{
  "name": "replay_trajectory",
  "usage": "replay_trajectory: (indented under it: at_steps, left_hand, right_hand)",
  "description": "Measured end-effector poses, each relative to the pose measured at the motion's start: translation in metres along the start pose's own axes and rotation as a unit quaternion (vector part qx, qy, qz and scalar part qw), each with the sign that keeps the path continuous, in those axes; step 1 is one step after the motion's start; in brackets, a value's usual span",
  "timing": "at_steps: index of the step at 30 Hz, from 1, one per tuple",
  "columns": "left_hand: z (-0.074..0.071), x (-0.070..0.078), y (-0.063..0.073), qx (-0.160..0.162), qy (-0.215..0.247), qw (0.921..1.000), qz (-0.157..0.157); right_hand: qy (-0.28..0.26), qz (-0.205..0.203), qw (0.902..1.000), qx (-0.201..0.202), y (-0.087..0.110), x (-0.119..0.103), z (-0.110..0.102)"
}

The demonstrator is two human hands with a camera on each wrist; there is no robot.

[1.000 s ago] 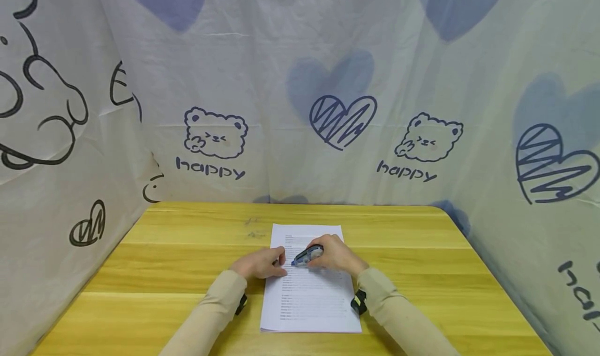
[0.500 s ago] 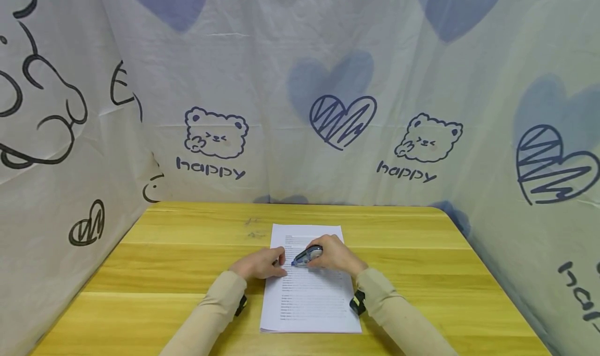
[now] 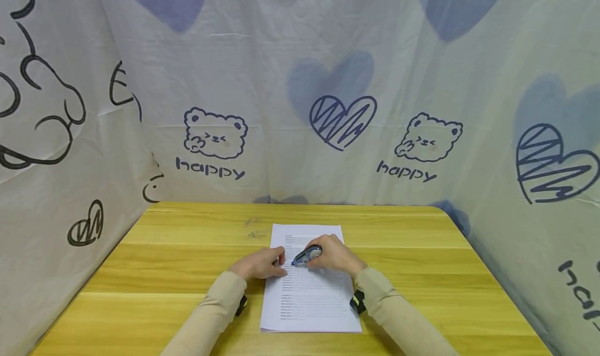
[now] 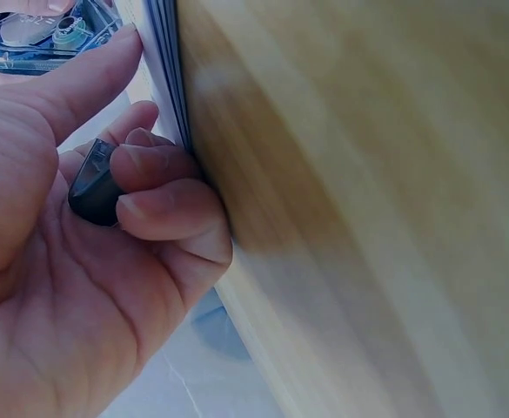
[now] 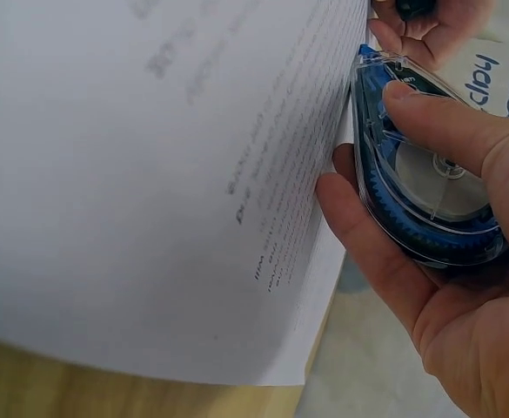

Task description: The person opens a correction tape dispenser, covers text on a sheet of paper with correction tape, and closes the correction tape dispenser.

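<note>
My right hand (image 3: 336, 254) grips a clear, blue-and-dark correction tape (image 3: 307, 255) between thumb and fingers. Its blue tip points left and meets the printed top sheet of a paper stack (image 3: 319, 304). In the right wrist view, the correction tape (image 5: 437, 187) shows its round white spool through the clear case, with the thumb on top. My left hand (image 3: 257, 264) rests at the stack's left edge, thumb and index finger touching the paper. Its other fingers curl round a small dark cap (image 4: 95, 187), seen against the palm in the left wrist view.
The paper lies on a yellow wood-grain table (image 3: 178, 272). A white cloth (image 3: 281, 33) printed with hearts and bears hangs behind and at both sides. Faint dark marks (image 3: 255, 234) show on the tabletop near the paper's upper left.
</note>
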State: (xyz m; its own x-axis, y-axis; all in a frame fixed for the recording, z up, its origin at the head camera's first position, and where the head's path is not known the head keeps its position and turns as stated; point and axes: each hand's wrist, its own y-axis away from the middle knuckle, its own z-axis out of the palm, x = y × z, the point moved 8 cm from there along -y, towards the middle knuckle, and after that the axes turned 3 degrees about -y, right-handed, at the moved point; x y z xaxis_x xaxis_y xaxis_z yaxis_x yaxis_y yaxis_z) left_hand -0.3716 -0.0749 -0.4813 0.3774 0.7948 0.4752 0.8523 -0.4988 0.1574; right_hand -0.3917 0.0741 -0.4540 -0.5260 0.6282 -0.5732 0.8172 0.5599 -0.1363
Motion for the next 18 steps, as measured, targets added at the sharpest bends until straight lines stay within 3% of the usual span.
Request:
replay_trajectory:
  at_steps: [18]
  left_hand:
    - [0.001, -0.001, -0.001, -0.002, 0.009, 1.0000, 0.002]
  right_hand:
    - [0.051, -0.009, 0.9972, -0.054, -0.009, -0.012, 0.002]
